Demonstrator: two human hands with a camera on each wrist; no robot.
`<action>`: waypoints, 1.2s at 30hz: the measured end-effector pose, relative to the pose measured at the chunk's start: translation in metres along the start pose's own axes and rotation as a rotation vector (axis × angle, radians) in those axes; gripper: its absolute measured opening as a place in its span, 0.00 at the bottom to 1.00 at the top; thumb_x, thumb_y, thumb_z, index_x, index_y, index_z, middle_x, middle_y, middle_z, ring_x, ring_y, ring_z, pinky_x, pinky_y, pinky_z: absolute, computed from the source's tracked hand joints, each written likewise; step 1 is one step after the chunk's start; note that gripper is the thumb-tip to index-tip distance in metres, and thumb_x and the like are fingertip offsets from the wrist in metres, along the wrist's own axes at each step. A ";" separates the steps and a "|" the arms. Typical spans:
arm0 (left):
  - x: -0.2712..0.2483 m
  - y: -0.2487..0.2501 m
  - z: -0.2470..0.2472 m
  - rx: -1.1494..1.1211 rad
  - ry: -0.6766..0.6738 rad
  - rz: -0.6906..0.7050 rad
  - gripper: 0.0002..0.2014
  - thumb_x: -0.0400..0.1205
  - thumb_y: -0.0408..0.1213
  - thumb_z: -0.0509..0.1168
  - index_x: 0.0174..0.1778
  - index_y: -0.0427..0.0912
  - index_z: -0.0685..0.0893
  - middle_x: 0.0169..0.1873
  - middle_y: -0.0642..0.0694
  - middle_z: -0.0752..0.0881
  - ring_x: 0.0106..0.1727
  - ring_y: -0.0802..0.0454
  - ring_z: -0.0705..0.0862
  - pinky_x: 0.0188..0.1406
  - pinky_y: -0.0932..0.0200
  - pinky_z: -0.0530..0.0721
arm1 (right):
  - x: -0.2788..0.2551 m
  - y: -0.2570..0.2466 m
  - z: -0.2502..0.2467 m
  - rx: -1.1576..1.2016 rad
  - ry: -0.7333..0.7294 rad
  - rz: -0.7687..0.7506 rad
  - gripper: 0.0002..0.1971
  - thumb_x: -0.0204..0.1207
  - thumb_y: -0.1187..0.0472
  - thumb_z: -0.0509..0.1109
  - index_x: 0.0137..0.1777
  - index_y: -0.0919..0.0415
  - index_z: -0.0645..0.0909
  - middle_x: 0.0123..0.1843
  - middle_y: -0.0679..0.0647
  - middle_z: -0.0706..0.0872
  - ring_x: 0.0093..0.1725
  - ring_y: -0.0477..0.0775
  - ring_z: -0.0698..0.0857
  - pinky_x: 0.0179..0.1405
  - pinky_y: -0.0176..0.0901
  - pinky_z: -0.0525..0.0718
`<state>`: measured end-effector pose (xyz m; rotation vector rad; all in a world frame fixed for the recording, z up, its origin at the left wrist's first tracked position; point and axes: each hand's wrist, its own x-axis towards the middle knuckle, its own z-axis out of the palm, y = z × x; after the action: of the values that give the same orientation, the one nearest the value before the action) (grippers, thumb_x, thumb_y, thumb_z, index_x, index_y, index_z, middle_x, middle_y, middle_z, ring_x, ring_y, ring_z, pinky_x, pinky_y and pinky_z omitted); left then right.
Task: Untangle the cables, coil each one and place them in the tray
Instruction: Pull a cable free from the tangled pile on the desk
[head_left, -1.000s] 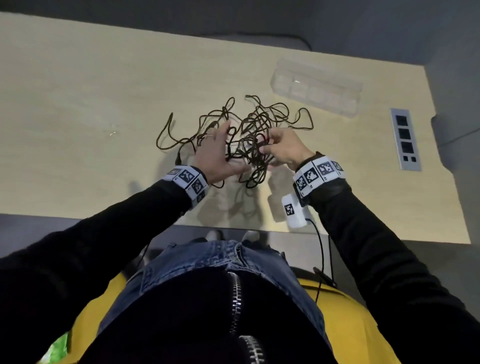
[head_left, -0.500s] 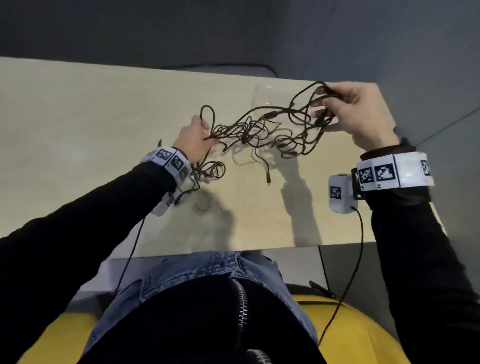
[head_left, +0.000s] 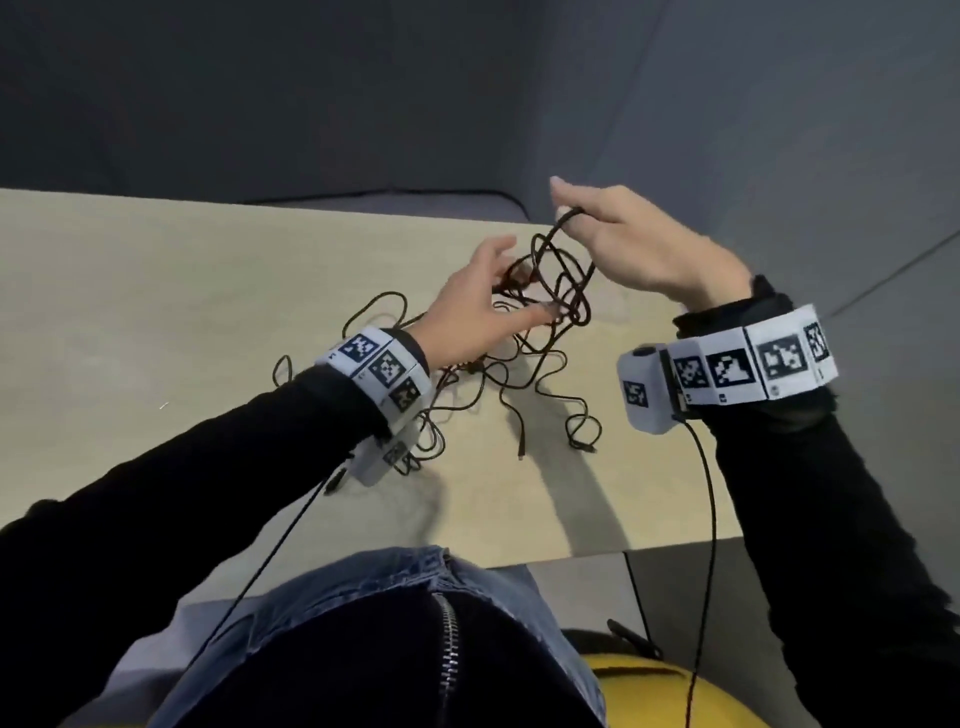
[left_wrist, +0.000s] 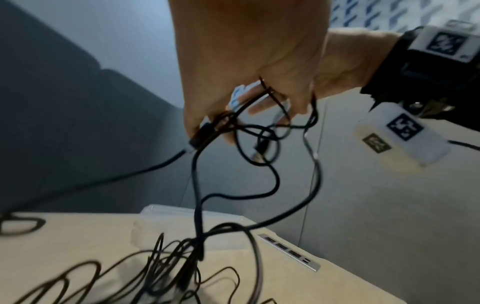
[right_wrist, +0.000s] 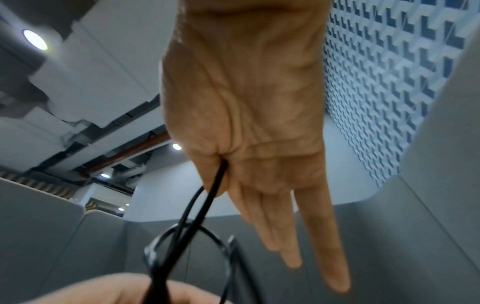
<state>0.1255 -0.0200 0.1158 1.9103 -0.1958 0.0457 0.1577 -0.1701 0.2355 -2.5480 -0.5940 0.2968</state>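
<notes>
Nearest, loose ends of the cables (head_left: 524, 384) lie slack on the table (head_left: 156, 291), two plug tips pointing toward the table's near edge, more loops trailing under and beside the left wrist band (head_left: 382, 371). Above that the tangle rises off the surface as a knot of black loops hanging between both hands. Left hand (head_left: 472, 306) is just left of the knot, palm toward it, thumb up and fingers spread forward into the loops; in the left wrist view its fingers (left_wrist: 202, 115) curl around several strands and a plug body, so it grips part of the bundle, not wide open. Right hand (head_left: 644, 249) is higher and farther, above and right of the knot; one loop hooks up to it between thumb and forefinger. Right wrist view shows that strand (right_wrist: 210, 197) pinched at the thumb base against the forefinger side, the other three fingers (right_wrist: 319, 236) straight and pressed loosely together, pointing away, holding nothing. Cables run taut from that pinch down to the left hand (right_wrist: 116, 290), then slack to the table. Farther back, a clear plastic tray (left_wrist: 168, 216) sits on the table beyond the tangle, seen only in the left wrist view, blurred; a silver socket strip (left_wrist: 291, 253) is set in the tabletop to its right. Grey partition wall (head_left: 311, 93) behind.
</notes>
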 end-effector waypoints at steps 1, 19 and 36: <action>0.002 -0.006 0.000 0.015 0.014 0.029 0.27 0.76 0.48 0.71 0.69 0.42 0.72 0.49 0.56 0.85 0.53 0.63 0.82 0.64 0.59 0.78 | 0.001 -0.002 -0.004 0.037 0.067 -0.019 0.21 0.85 0.57 0.53 0.77 0.55 0.70 0.77 0.52 0.74 0.78 0.54 0.70 0.72 0.43 0.67; 0.002 0.040 0.016 0.103 -0.058 0.268 0.30 0.80 0.45 0.63 0.77 0.45 0.62 0.67 0.50 0.78 0.71 0.57 0.74 0.71 0.65 0.69 | -0.008 -0.005 -0.035 1.425 0.491 0.128 0.14 0.78 0.73 0.49 0.40 0.62 0.74 0.21 0.51 0.63 0.21 0.49 0.59 0.27 0.38 0.71; -0.010 -0.090 -0.047 0.776 -0.180 -0.123 0.15 0.85 0.38 0.56 0.67 0.44 0.77 0.63 0.44 0.80 0.64 0.44 0.79 0.63 0.46 0.76 | -0.057 0.033 -0.133 1.668 1.025 -0.188 0.14 0.54 0.71 0.58 0.42 0.62 0.72 0.23 0.50 0.60 0.22 0.49 0.55 0.24 0.37 0.66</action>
<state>0.1324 0.0549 0.0473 2.7003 -0.1970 -0.1554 0.1605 -0.2786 0.3374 -0.7679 -0.0199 -0.4379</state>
